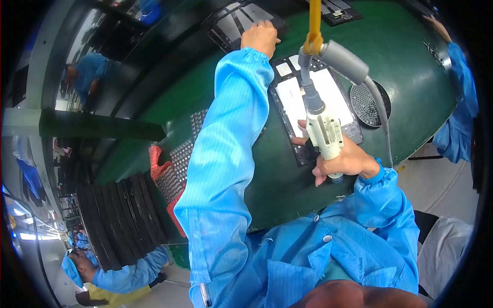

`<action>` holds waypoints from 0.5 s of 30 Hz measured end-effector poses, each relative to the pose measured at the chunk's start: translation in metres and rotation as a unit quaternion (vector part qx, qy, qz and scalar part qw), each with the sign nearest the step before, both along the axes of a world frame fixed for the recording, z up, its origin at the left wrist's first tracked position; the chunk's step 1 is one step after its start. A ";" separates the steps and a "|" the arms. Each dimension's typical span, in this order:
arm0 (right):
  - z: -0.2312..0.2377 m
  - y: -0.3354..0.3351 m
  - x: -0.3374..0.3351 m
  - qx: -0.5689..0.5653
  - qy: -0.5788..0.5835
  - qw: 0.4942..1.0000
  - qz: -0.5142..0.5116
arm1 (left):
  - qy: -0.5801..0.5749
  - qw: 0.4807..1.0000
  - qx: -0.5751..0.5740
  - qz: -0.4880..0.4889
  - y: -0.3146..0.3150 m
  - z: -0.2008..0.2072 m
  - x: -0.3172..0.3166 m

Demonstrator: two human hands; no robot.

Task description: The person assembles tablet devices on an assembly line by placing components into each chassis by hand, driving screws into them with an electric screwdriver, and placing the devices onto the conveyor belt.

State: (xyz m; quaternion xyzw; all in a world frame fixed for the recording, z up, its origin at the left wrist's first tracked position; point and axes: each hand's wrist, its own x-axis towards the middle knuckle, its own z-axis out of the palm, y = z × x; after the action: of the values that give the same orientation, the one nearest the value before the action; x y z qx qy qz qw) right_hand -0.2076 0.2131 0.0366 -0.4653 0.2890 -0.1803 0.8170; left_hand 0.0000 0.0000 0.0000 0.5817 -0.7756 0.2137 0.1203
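My left hand (260,38) reaches to the far side of the table, its fingers bent over the edge of a dark tablet housing (239,23). Held in my closed right hand (349,159) is a white electric screwdriver (324,131), which hangs from a yellow cord (315,20) and has a grey cable (380,100). Beneath the screwdriver lies an opened tablet (331,84) with a black frame and white battery panels. The screwdriver partly covers it, and its tip is hidden. A round dish with a perforated plate (370,102) sits just right of the tablet.
Metallic grid-patterned trays (179,159) with a red piece (159,163) lie left on the green table (285,192). A stack of black slabs (120,220) stands nearer. Another dark tablet part (336,11) lies far off. Co-workers sit at the right (459,97) and lower left (131,272).
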 end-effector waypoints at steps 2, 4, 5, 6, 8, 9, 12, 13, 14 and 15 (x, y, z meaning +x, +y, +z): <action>0.005 0.001 0.004 -0.013 -0.024 1.000 -0.012 | 0.185 0.976 0.100 -0.057 0.022 0.020 0.012; 0.002 0.002 0.001 -0.014 -0.033 0.999 -0.011 | 0.192 0.979 0.062 -0.009 0.019 0.024 0.033; 0.000 0.001 -0.002 -0.014 -0.038 0.999 -0.016 | 0.202 0.979 0.024 0.034 0.016 0.025 0.042; -0.004 0.004 -0.002 -0.014 -0.041 0.999 -0.029 | 0.238 0.969 0.010 0.067 0.015 0.021 0.051; -0.012 0.000 0.001 -0.014 -0.029 0.999 -0.013 | 0.291 0.943 -0.006 0.162 0.008 0.011 0.088; -0.009 0.001 0.001 -0.021 -0.039 0.999 -0.013 | 0.310 0.925 0.006 0.219 0.006 0.001 0.106; 0.000 0.002 -0.006 -0.045 -0.133 0.988 -0.060 | 0.548 0.771 0.115 0.303 -0.007 -0.028 0.139; 0.007 0.000 -0.009 -0.049 -0.134 0.988 -0.067 | 0.592 0.736 0.125 0.303 -0.013 -0.027 0.133; 0.014 -0.002 -0.012 -0.053 -0.166 0.982 -0.075 | 0.570 0.750 0.119 0.314 -0.018 -0.022 0.131; 0.016 -0.002 -0.014 -0.057 -0.200 0.975 -0.084 | 0.547 0.764 0.112 0.324 -0.022 -0.020 0.130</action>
State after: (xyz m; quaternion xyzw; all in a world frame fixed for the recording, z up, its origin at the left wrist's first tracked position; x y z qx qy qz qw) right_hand -0.2220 0.2110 0.0523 -0.4402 0.1471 -0.3535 0.8122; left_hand 0.1296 -0.0217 -0.0200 0.8258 -0.3625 -0.2023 0.3816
